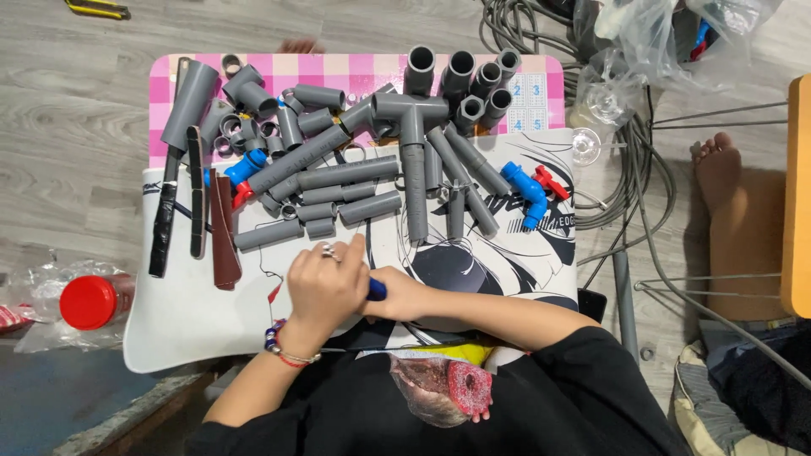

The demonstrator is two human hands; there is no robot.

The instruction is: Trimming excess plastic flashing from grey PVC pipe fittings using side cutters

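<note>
Left hand fingers: curled over in a loose fist, knuckles up, a ring on one finger; the left hand (pixel 325 283) covers most of what it holds, so only a dark blue end (pixel 377 290) of a small tool pokes out on its right side.
Right hand fingers: hidden – the right hand (pixel 397 297) sits tucked under and against the left one, and I cannot tell whether its fingers are pinched or spread.
Where the blue tool is: low on the white printed mat (pixel 182 312), between the two hands, just in front of the person's chest.
Wrist: beaded bracelets (pixel 283 348) on the left wrist.
Just beside the hands: a thin wire with a red tip (pixel 274 292) lies on the mat left of the left hand.
Beyond the hands: a heap of grey pipe pieces (pixel 346 173) and a grey T-shaped joint (pixel 411 110) crowds the far half of the mat, blocking any straight reach to the pink checked board (pixel 355 67) behind.
Among the pipes: a blue valve with a red handle (pixel 528 187) on the right – another blue and red one (pixel 241 173) on the left.
Left edge: dark flat strips (pixel 196 203) side by side.
Off the mat: a red-capped bottle (pixel 89 301) on the left, grey cables (pixel 629 160) and a bare foot (pixel 718 165) on the right.
</note>
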